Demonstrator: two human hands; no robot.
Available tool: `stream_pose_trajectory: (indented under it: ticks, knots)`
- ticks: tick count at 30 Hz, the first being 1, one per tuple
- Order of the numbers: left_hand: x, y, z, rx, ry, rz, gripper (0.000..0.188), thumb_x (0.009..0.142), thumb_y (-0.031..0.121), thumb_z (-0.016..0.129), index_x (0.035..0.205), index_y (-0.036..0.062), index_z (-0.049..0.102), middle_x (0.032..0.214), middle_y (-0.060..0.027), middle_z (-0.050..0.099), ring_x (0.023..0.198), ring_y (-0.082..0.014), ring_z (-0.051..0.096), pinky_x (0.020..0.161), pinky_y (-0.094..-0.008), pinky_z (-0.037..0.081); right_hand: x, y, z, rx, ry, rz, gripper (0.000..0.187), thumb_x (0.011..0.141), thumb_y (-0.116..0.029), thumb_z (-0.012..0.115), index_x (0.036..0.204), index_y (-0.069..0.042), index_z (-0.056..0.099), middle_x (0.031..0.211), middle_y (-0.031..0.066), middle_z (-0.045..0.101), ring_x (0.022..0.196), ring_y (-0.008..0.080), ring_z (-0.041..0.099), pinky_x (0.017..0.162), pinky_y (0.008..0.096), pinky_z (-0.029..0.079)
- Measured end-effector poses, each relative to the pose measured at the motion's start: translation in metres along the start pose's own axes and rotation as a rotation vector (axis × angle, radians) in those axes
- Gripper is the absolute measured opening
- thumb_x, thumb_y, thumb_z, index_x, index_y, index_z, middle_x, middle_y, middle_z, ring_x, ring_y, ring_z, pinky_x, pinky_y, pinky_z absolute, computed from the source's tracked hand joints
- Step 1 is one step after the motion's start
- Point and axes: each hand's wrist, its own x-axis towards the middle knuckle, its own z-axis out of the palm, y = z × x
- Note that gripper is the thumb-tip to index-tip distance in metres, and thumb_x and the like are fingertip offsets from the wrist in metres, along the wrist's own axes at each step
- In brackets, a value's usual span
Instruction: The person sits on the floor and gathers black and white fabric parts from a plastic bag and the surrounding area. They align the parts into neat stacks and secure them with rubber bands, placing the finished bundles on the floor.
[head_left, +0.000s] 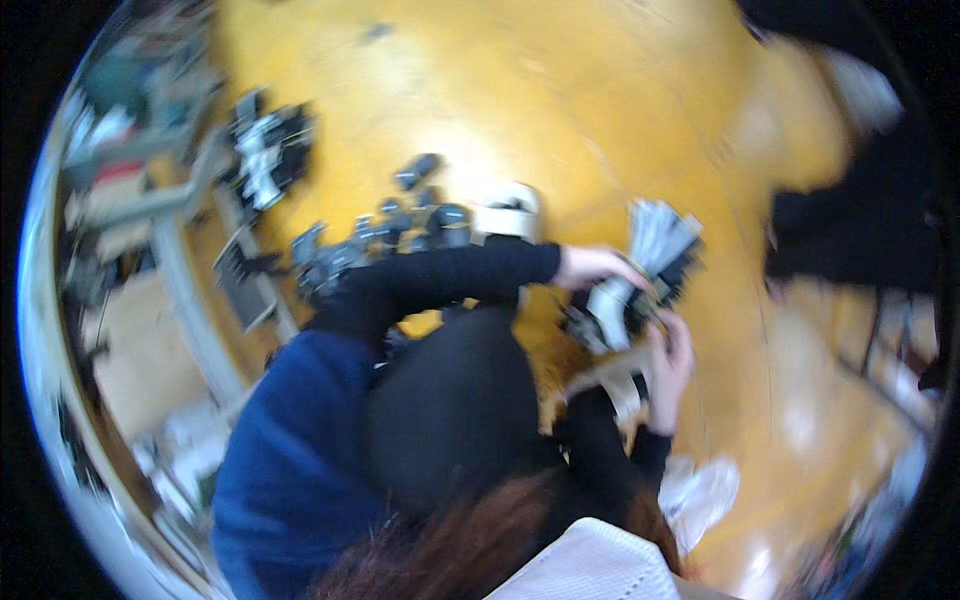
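Note:
A bundle of long grey, white and black pieces (655, 235), soft-looking and blurred by motion, is between my hands just above or on the yellow floor. My left hand (600, 268) reaches across from the left with its fingers closed around the bundle's middle. At its near right side is my right hand (673, 362), thumb and fingers pinched together against it. Whatever the right fingertips grip is too small and smeared to name. A thin yellowish band or cord seems to cross the bundle near the fingers.
Another grey, white and black bundle (262, 155) lies at the far left. Several dark rolled or cup-like pieces (370, 235) sit beyond my left arm, beside a white shoe-like thing (507, 212). Metal framing (190, 270) lines the left; crumpled clear plastic (700, 495) lies near right.

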Motion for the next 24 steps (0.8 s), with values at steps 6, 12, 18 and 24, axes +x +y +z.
stream_pose_trajectory:
  ticks: [6, 12, 18, 24]
  knots:
    - [-0.028, -0.006, 0.001, 0.151, 0.351, 0.286, 0.036, 0.071, 0.024, 0.079, 0.095, -0.0008, 0.068, 0.075, -0.0027, 0.063, 0.060, -0.0080, 0.053, 0.050, -0.0222, 0.040, -0.027, -0.023, 0.001, -0.084, 0.032, 0.001, 0.035, 0.093, -0.004, 0.050, 0.128, 0.003, 0.050, 0.134, 0.0139, 0.050, 0.122, 0.0209, 0.048, 0.105, 0.0340, 0.034]
    - [-0.075, -0.024, -0.063, -0.226, 0.529, 0.552, 0.031, 0.071, 0.015, 0.077, 0.093, -0.0023, 0.064, 0.081, -0.0063, 0.063, 0.070, -0.0139, 0.061, 0.058, -0.0292, 0.051, -0.046, 0.020, -0.017, -0.063, -0.111, 0.234, 0.033, 0.093, -0.007, 0.052, 0.125, 0.002, 0.052, 0.124, 0.0112, 0.056, 0.111, 0.0192, 0.053, 0.097, 0.0306, 0.040]
    - [-0.168, -0.024, -0.117, -0.495, 0.885, 0.913, 0.036, 0.075, 0.019, 0.068, 0.104, 0.0019, 0.054, 0.087, -0.0059, 0.055, 0.071, -0.0161, 0.058, 0.059, -0.0305, 0.052, -0.063, -0.026, -0.001, -0.220, -0.681, 0.226, 0.032, 0.093, -0.007, 0.051, 0.124, 0.002, 0.051, 0.119, 0.0123, 0.059, 0.106, 0.0187, 0.056, 0.093, 0.0297, 0.042]
    - [-0.234, -0.056, -0.164, -0.691, 0.860, 1.054, 0.027, 0.077, 0.024, 0.065, 0.098, 0.0096, 0.056, 0.083, -0.0025, 0.058, 0.072, -0.0165, 0.059, 0.068, -0.0333, 0.052, -0.072, -0.045, 0.001, -0.181, -1.079, 0.299, 0.029, 0.093, -0.010, 0.052, 0.119, 0.003, 0.055, 0.115, 0.0121, 0.061, 0.103, 0.0180, 0.057, 0.091, 0.0291, 0.043]
